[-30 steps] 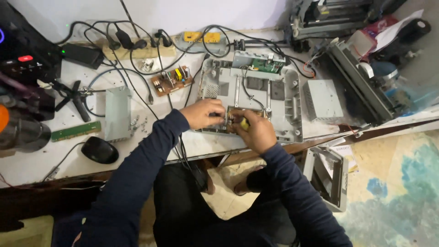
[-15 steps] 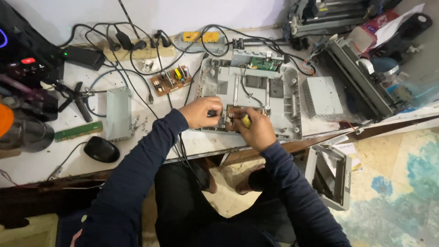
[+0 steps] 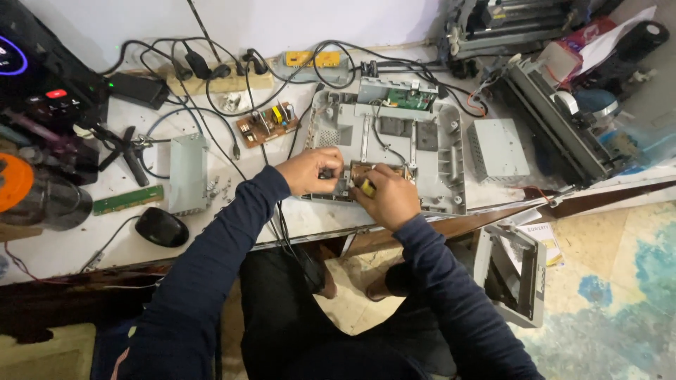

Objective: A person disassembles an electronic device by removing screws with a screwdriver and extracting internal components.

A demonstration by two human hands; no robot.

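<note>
Both hands are working at the near edge of a grey plastic chassis (image 3: 394,151) that is lying flat on the white tabletop (image 3: 63,239). The left hand (image 3: 310,171) is curling closed over a small dark part at the chassis rim, though the fingers are hiding what it is. The right hand (image 3: 387,200) is gripping a yellow-handled tool (image 3: 367,188), probably a screwdriver; only the end of its handle is showing, and the tip is lying out of sight under the hand. A brown circuit board (image 3: 366,171) is sitting between the two hands, mostly covered by them. Three more boards are showing: a green one (image 3: 408,98) at the far edge of the chassis, a brown one with yellow parts (image 3: 266,123) to the left, and a long green strip (image 3: 127,199) near a black mouse (image 3: 161,226). Two grey metal boxes are resting on the tabletop, one (image 3: 189,174) left of the chassis and one (image 3: 498,149) right of it. A tangle of black cables (image 3: 211,70) is running to a power strip too crowded to count plugs.
</note>
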